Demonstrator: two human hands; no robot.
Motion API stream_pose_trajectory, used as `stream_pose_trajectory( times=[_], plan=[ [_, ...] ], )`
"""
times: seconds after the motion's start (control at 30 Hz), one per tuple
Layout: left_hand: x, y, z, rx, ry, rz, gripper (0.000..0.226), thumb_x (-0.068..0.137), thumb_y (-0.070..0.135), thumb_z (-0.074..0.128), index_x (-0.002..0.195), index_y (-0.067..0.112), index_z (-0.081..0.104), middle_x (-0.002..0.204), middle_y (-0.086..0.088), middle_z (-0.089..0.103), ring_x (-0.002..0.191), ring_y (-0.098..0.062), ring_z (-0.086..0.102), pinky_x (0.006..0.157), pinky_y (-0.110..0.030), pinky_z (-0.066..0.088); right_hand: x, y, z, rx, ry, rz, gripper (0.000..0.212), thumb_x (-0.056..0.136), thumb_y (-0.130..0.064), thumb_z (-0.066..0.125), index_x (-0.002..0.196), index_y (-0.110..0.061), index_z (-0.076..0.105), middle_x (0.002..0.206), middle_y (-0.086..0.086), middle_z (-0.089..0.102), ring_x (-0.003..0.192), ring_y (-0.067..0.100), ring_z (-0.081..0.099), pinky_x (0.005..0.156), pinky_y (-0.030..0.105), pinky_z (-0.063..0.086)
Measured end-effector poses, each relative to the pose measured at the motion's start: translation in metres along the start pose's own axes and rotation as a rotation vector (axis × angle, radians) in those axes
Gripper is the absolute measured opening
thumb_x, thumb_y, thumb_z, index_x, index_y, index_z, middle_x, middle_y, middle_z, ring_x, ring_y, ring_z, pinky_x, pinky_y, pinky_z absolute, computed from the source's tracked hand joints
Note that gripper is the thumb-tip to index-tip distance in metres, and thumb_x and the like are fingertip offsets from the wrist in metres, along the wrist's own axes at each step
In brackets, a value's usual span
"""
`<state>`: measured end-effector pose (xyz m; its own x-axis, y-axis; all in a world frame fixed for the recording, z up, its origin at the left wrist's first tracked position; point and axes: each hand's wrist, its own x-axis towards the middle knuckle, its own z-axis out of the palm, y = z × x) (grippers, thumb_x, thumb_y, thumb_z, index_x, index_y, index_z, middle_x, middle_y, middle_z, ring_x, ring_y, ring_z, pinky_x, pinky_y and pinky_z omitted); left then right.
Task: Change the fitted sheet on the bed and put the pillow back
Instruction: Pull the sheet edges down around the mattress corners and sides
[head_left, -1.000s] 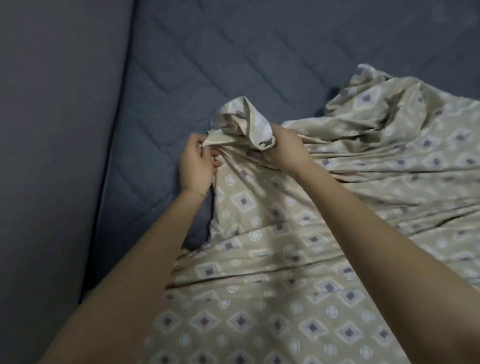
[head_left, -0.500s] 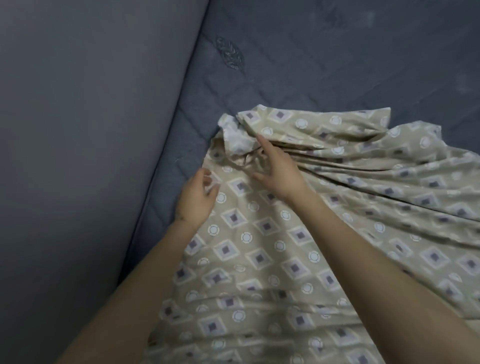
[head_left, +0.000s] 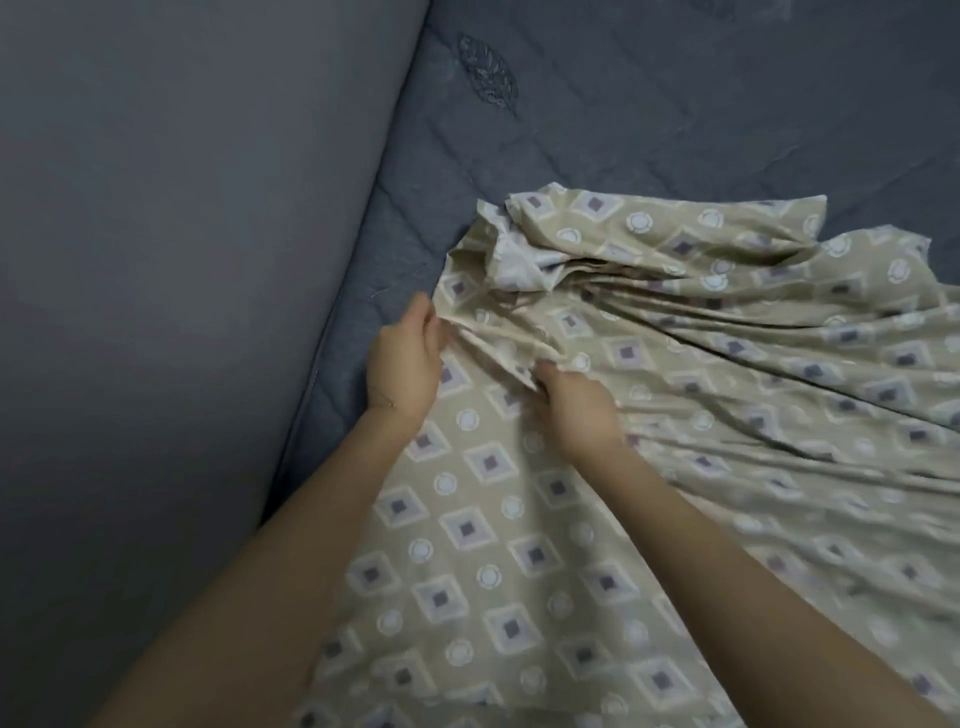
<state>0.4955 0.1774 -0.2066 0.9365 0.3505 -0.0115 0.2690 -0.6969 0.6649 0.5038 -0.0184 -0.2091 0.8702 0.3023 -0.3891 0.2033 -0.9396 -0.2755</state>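
Sheet (head_left: 467, 519): corner bunched just beyond hands, untucked.
Mattress (head_left: 675, 130): bare past it.
Left hand (head_left: 405, 366), right hand (head_left: 579, 408): each pinched a fold.
Pillow: unseen.

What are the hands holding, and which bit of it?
The patterned fitted sheet. The left hand pinches its edge; the right hand grips a raised fold right beside that.

No words, labels, brands or numbers can be read. The fitted sheet (head_left: 488, 519) carries only a print of diamonds and circles. The mattress (head_left: 675, 104) shows a stitched leaf-like motif at about 12 o'clock, without letters.
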Motion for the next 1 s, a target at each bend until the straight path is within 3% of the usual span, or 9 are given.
stream_pose_trajectory(
  times=[0.1,0.2,0.3,0.37,0.47,0.63,0.73,0.83,1.0],
  plan=[
    [0.014,-0.009,-0.013,-0.179,0.183,-0.099,0.015,0.101,0.010,0.043,0.085,0.013,0.043,0.079,-0.012,0.068,0.069,-0.026,0.067,0.063,-0.041,0.054,0.035,-0.025,-0.024,0.236,0.148,-0.136,0.013,0.097,-0.021,0.050,0.092,-0.013,0.060,0.097,0.014,0.066,0.091,0.033,0.061,0.066,0.032,0.032],
    [0.000,-0.026,-0.022,-0.129,0.223,-0.148,0.011,0.101,0.010,0.043,0.098,0.003,0.051,0.086,-0.014,0.066,0.078,-0.032,0.063,0.062,-0.033,0.041,0.045,-0.038,-0.029,0.398,0.034,-0.171,0.024,0.095,-0.018,0.054,0.115,-0.014,0.066,0.120,0.013,0.059,0.110,0.031,0.056,0.082,0.029,0.039],
    [-0.034,-0.043,-0.017,-0.118,0.090,-0.120,0.038,0.099,0.011,0.048,0.137,0.009,0.043,0.136,-0.010,0.056,0.123,-0.025,0.054,0.097,-0.028,0.043,0.027,-0.040,-0.008,0.341,-0.045,-0.150,0.045,0.090,-0.011,0.056,0.134,-0.017,0.052,0.132,0.012,0.046,0.116,0.031,0.049,0.088,0.034,0.043],
    [-0.066,-0.058,-0.012,0.011,0.066,-0.060,0.049,0.096,0.009,0.053,0.143,0.009,0.040,0.147,-0.009,0.045,0.134,-0.026,0.043,0.109,-0.041,0.038,0.015,-0.043,0.009,0.293,0.028,-0.158,0.040,0.086,-0.011,0.060,0.126,-0.012,0.056,0.121,0.013,0.050,0.109,0.035,0.051,0.087,0.039,0.045],
    [-0.109,-0.077,-0.005,0.206,0.008,-0.047,0.043,0.093,0.018,0.053,0.136,0.011,0.051,0.145,-0.009,0.046,0.133,-0.031,0.041,0.106,-0.053,0.038,0.005,-0.051,0.023,0.248,0.021,-0.139,0.025,0.089,-0.021,0.062,0.110,-0.007,0.059,0.106,0.012,0.055,0.099,0.033,0.053,0.079,0.039,0.044],
    [-0.128,-0.104,-0.001,0.409,-0.214,-0.075,0.065,0.095,0.050,0.026,0.153,0.020,0.026,0.162,-0.002,0.018,0.148,-0.025,0.016,0.115,-0.048,0.021,0.006,-0.075,0.037,0.144,-0.102,0.046,0.056,0.090,-0.053,0.057,0.117,-0.005,0.051,0.116,0.012,0.056,0.109,0.030,0.053,0.084,0.037,0.043],
    [-0.127,-0.114,-0.001,0.494,-0.226,-0.051,0.068,0.096,0.058,0.021,0.155,0.025,0.018,0.163,-0.001,0.010,0.149,-0.024,0.009,0.118,-0.042,0.008,0.011,-0.086,0.048,0.014,-0.045,0.001,0.040,0.097,-0.034,0.050,0.121,-0.002,0.049,0.122,0.016,0.056,0.115,0.032,0.051,0.089,0.038,0.040],
    [-0.124,-0.119,-0.006,0.522,-0.238,-0.059,0.073,0.093,0.066,0.010,0.156,0.029,0.013,0.163,0.001,0.003,0.150,-0.023,0.004,0.118,-0.034,-0.003,0.014,-0.090,0.057,0.011,-0.030,-0.079,0.023,0.095,-0.014,0.044,0.112,-0.007,0.057,0.113,0.013,0.061,0.106,0.032,0.054,0.082,0.037,0.039],
    [-0.113,-0.124,-0.015,0.531,-0.194,-0.102,0.077,0.091,0.066,0.009,0.155,0.024,0.013,0.163,-0.003,0.010,0.150,-0.025,0.010,0.119,-0.037,0.007,0.018,-0.102,0.049,0.227,0.137,-0.153,0.018,0.096,-0.014,0.044,0.089,-0.006,0.058,0.094,0.017,0.062,0.086,0.035,0.055,0.065,0.035,0.030]
  ],
)
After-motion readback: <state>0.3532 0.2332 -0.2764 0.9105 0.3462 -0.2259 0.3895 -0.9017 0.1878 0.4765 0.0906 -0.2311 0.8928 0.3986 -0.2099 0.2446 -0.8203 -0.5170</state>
